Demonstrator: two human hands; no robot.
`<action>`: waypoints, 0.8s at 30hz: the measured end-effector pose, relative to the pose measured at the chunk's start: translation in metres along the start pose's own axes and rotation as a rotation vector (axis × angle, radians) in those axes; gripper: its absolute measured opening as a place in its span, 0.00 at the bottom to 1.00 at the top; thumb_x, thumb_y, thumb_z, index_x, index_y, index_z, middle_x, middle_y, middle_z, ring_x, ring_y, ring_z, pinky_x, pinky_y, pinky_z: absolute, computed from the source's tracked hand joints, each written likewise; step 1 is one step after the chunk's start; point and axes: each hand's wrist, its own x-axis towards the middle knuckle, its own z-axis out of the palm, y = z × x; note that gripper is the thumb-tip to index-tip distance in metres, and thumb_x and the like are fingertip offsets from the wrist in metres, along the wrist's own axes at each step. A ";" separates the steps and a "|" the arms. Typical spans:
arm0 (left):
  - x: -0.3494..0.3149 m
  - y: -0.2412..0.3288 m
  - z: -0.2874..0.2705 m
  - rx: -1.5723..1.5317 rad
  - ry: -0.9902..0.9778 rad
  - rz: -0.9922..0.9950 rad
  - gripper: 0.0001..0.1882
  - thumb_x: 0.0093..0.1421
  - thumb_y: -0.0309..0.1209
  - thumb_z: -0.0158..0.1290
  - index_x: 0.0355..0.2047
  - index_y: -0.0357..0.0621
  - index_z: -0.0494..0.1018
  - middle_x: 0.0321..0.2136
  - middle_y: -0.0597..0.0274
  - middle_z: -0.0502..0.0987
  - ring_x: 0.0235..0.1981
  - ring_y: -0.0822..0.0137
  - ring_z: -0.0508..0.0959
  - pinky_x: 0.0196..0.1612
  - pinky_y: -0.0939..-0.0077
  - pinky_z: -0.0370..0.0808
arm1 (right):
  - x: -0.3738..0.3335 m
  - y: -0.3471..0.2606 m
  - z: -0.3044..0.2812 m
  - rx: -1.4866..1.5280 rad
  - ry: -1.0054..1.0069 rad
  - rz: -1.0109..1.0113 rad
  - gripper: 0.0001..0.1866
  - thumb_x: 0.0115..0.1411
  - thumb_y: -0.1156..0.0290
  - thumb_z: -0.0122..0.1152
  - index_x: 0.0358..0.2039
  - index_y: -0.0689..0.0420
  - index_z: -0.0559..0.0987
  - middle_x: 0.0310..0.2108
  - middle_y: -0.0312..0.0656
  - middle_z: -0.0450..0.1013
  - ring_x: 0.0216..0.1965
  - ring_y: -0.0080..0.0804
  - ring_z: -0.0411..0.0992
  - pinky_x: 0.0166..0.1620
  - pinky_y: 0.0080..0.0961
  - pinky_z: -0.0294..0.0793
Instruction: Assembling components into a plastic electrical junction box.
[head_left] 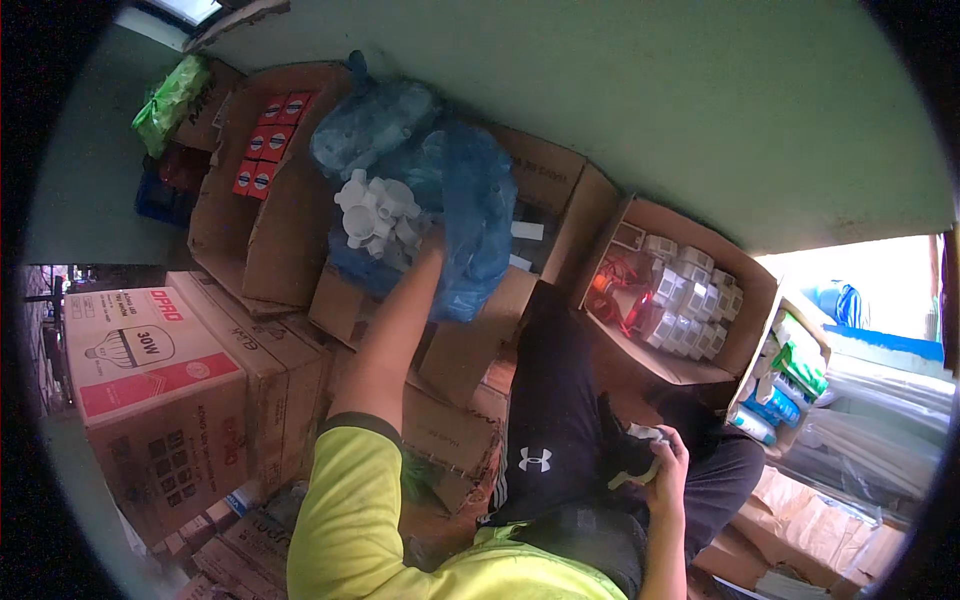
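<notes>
Left hand (431, 246), grip hidden, enters a blue bag (482, 190) likely corralling loose pipe fittings (372, 208); right hand (670, 468) clasps a pale piece (634, 477).

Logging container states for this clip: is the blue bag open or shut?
Open: white fittings show uncovered through the mouth of the blue bag, and the left hand reaches in beside them.

One wide fisheye view looks down from the person's head, near the right hand (670, 468) at lower right, facing a green wall (660, 110) across the top.
</notes>
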 end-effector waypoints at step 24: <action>-0.091 0.033 -0.116 -0.101 0.125 0.071 0.11 0.58 0.26 0.48 0.40 0.38 0.76 0.43 0.44 0.78 0.46 0.48 0.78 0.47 0.55 0.74 | -0.009 0.004 0.005 -0.014 -0.122 -0.074 0.11 0.55 0.82 0.51 0.39 0.60 0.76 0.31 0.30 0.69 0.34 0.17 0.67 0.38 0.13 0.65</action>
